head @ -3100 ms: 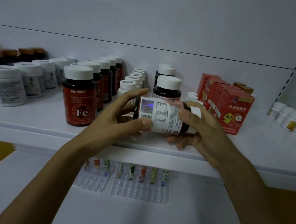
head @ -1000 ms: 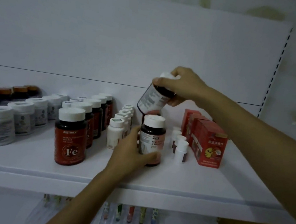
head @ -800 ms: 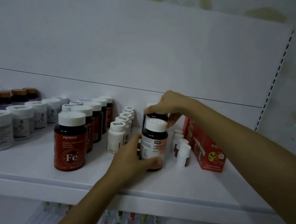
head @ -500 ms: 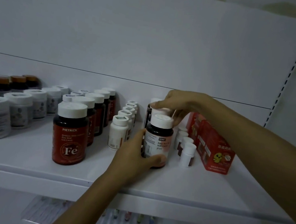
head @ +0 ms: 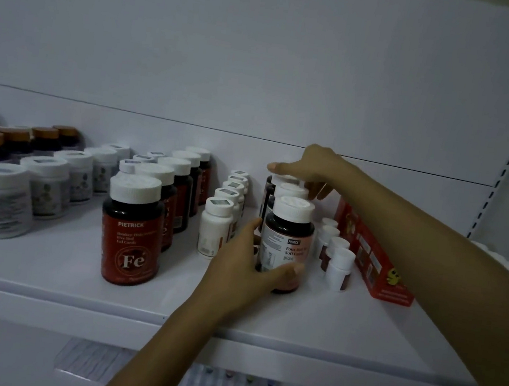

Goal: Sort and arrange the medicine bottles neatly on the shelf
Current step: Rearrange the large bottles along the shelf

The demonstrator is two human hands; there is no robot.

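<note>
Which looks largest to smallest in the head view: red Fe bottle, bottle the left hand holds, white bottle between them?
1. Red Fe bottle.
2. Held bottle, slightly smaller.
3. White bottle, smallest, standing farther back.

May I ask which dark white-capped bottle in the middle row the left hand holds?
The front dark, pink-labelled bottle, nearest the edge of the white shelf; the left hand grips its base.

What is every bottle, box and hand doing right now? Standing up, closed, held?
Left hand: grips the front bottle.
Front bottle: upright on the shelf, capped.
Right hand: fingers loose over the back bottle.
Back bottle: upright, capped.
Fe bottle: upright, capped, untouched.
Small white bottles: upright, capped, in a row.
Red boxes: standing, closed.
</note>
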